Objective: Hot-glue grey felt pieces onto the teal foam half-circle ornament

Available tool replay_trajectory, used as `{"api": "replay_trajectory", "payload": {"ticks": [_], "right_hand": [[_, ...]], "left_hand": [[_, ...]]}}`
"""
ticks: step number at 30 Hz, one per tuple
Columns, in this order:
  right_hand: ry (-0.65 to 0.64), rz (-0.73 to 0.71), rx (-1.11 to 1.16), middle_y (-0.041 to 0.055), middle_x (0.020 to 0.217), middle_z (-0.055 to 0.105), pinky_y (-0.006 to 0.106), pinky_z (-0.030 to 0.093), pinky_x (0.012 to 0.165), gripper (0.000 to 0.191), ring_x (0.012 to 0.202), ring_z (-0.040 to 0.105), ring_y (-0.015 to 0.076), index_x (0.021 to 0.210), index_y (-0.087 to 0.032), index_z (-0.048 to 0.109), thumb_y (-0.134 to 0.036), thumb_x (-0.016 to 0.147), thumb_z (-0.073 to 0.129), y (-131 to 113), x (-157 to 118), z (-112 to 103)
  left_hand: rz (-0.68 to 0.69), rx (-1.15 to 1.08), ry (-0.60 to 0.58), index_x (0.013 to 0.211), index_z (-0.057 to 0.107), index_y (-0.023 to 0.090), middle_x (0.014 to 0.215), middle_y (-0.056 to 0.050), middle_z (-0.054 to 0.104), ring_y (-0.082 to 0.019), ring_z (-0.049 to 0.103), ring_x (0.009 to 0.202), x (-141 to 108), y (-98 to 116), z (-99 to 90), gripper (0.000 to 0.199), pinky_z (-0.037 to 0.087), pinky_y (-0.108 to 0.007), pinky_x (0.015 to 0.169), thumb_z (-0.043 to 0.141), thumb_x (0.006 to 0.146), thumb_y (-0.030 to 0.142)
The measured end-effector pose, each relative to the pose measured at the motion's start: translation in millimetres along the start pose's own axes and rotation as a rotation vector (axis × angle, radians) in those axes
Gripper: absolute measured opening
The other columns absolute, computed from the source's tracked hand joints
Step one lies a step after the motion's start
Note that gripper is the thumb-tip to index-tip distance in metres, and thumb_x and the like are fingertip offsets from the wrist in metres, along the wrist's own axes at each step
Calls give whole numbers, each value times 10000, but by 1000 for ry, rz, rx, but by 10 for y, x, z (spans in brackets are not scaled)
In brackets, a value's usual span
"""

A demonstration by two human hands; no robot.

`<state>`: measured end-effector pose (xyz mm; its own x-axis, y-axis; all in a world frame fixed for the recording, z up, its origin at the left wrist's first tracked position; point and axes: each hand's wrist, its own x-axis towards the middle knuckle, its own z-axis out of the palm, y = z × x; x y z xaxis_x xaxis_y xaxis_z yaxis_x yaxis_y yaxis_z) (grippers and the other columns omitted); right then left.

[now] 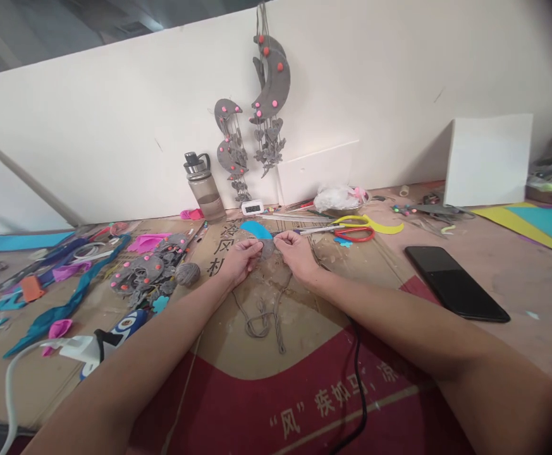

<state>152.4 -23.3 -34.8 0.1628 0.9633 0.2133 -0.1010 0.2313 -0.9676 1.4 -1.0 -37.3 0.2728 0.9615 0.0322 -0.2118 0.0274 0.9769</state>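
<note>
Head view: the left hand [246, 258] and right hand [298, 254] meet over the cardboard [223, 344] on the desk [541, 297], each with thumb and fingertips pinched on an edge of a small grey piece [268, 249], which sits between them, just in front of a blue cutout [257, 230]. Whether the grey yarn [257, 328] hanging below and looping on the cardboard is fastened to the piece cannot be told from here. Working it well would call for a light, even pinch from both sides, since the piece looks thin and soft and would probably buckle or stretch if pulled. One hand should serve as the steady anchor while the other makes small adjustments, with the fingertips kept near the edge so that the middle stays visible. The slack loops could tangle if dragged, so spreading them flat, away from the black cable [358, 373], seems wise. The red-handled scissors [356, 235] lie near, behind the right hand, within easy reach.
</note>
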Motion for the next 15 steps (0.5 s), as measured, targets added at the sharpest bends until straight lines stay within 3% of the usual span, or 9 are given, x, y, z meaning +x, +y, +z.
{"api": "replay_trajectory", "payload": {"ticks": [8,15], "right_hand": [[3,-70,-138,-37,581,534,239,354,544,170,549,437,99,666,-182,576,-352,662,570,-113,-48,-6],[36,-142,-237,-8,649,592,259,402,611,155,607,495,124,703,-177,598,-323,674,555,-66,-25,-12]], "left_hand": [[35,-19,38,770,607,118,624,0,568,-54,471,481,-10,-18,17,358,261,-135,310,802,592,360],[162,85,246,802,514,160,699,-1,584,-111,563,603,-141,14,227,294,508,-253,519,727,674,316]]}}
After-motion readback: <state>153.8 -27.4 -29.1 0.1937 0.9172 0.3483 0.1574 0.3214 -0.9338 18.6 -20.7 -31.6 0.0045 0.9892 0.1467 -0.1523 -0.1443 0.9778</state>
